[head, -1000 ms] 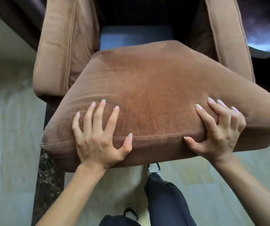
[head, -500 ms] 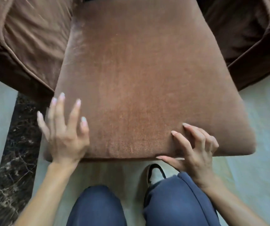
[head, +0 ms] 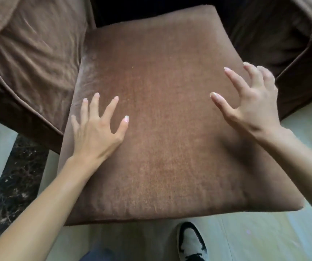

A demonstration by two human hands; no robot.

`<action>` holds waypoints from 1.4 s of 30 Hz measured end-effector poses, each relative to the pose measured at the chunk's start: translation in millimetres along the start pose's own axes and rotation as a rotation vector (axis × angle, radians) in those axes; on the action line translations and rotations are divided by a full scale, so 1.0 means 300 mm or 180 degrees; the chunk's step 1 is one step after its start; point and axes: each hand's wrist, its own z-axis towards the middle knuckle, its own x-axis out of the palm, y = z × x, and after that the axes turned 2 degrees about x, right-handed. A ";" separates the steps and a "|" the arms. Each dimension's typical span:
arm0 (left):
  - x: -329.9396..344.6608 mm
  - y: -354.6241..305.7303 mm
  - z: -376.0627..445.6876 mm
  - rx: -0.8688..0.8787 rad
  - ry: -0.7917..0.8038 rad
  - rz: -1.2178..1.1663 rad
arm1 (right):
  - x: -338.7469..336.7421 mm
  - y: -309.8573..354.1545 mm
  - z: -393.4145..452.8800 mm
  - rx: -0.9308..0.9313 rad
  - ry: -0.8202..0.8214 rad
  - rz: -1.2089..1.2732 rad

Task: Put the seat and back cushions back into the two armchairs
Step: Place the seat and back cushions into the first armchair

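A brown velvet seat cushion [head: 166,117] lies in the armchair between its left arm [head: 30,59] and right arm [head: 275,44], with its front edge jutting out over the floor. My left hand [head: 96,132] rests flat on the cushion's left part, fingers spread. Above the cushion's right part my right hand [head: 251,102] hovers with fingers apart and curled, holding nothing. A dark gap shows behind the cushion's far edge; no back cushion is in view.
Pale floor tiles [head: 264,238] lie in front of the chair, with a dark marble strip [head: 13,185] at the left. My black-and-white shoe [head: 191,242] stands just below the cushion's front edge.
The cushion has slid deeper into the chair. Both hands left its front edge and moved up onto and over its top; the right hand let go.
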 end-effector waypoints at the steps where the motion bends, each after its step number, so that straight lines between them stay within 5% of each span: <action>1: -0.001 -0.031 0.053 0.0088 -0.0021 0.0011 | 0.021 -0.015 0.078 0.0066 0.0258 -0.0150; 6: 0.041 -0.163 0.267 0.0196 0.0224 0.0004 | 0.152 -0.051 0.191 0.0352 0.1556 -0.0489; 12: 0.139 -0.212 0.352 0.0193 0.0620 0.0041 | 0.188 -0.062 0.170 0.0410 0.1494 -0.0294; 25: 0.300 -0.276 0.461 0.0212 0.0369 0.0450 | 0.412 -0.175 0.204 0.0513 0.1426 -0.0123; 34: 0.222 -0.272 0.487 0.0146 0.0610 0.0331 | 0.295 -0.102 0.329 0.0768 0.1373 -0.0204; 42: 0.311 -0.324 0.565 0.0073 0.0385 0.0350 | 0.496 -0.037 0.440 0.0890 0.1360 -0.0252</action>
